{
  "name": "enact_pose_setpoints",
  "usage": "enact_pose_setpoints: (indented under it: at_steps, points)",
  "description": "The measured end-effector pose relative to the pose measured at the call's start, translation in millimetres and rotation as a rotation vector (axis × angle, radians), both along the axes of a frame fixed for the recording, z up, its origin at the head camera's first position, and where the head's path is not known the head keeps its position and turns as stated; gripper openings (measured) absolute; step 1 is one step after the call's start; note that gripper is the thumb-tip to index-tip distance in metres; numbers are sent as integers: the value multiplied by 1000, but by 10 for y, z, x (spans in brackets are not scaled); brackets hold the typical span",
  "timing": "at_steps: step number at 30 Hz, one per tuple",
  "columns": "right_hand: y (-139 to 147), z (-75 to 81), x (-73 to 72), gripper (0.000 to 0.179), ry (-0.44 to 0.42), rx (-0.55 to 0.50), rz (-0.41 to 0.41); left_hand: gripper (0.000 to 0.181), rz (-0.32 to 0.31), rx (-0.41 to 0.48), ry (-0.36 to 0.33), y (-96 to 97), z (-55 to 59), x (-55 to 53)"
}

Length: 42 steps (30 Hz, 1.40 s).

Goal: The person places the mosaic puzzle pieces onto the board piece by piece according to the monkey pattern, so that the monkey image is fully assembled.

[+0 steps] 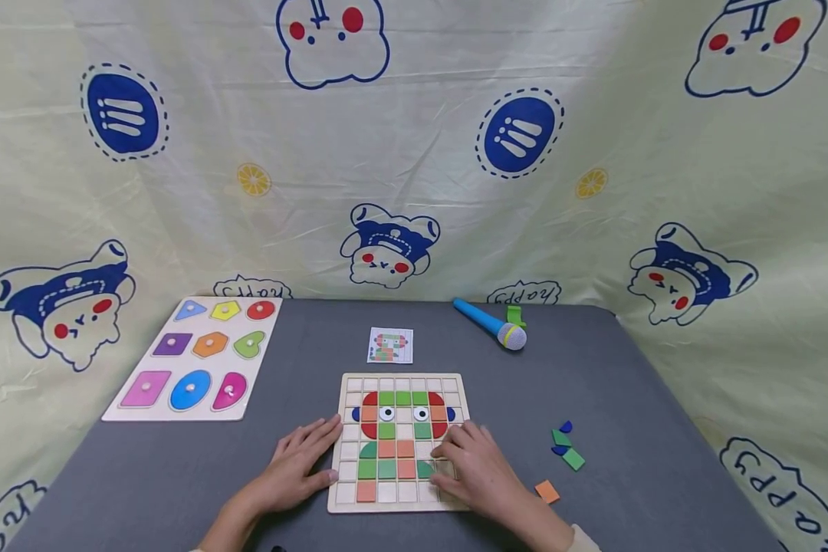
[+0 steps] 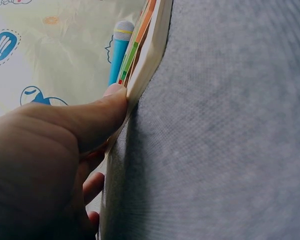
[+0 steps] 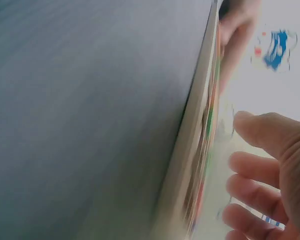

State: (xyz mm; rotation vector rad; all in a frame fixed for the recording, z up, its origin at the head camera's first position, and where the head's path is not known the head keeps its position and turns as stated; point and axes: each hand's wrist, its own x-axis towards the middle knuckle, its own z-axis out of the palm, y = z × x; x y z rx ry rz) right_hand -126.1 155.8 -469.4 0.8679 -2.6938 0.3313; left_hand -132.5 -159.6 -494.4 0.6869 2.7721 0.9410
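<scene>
A wooden grid board (image 1: 348, 494) lies on the table with red, green, orange and blue pieces and two eye tiles set in its squares. My left hand (image 1: 297, 464) rests along its left edge, fingers straight; in the left wrist view the thumb (image 2: 112, 100) touches the board's side. Over the lower right squares is my right hand (image 1: 479, 468), its thumb and fingertips close to a dark green piece (image 1: 425, 469). In the right wrist view, that hand's fingers (image 3: 252, 192) are loosely bent and apart from the thumb, with nothing between them.
Right of the board lie loose pieces: an orange square (image 1: 547, 491), green ones (image 1: 573, 459) and blue half-rounds (image 1: 566, 426). A small pattern card (image 1: 390, 346) sits behind the board. A blue toy microphone (image 1: 483, 318) and a shape puzzle (image 1: 248, 399) are farther back.
</scene>
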Motion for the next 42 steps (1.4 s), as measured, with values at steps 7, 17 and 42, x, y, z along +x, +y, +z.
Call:
enact_pose_setpoints:
  at_steps: [7, 17, 42]
  points:
    - [674, -31, 55, 27, 77, -40, -206, 67, 2, 2, -15, 2, 14, -6]
    - [1417, -63, 127, 27, 2, -27, -436, 68, 7, -3, -25, 6, 4, -11]
    - [1765, -78, 120, 22, -175, 66, -582, 67, -1, 1, -12, 8, 13, -1]
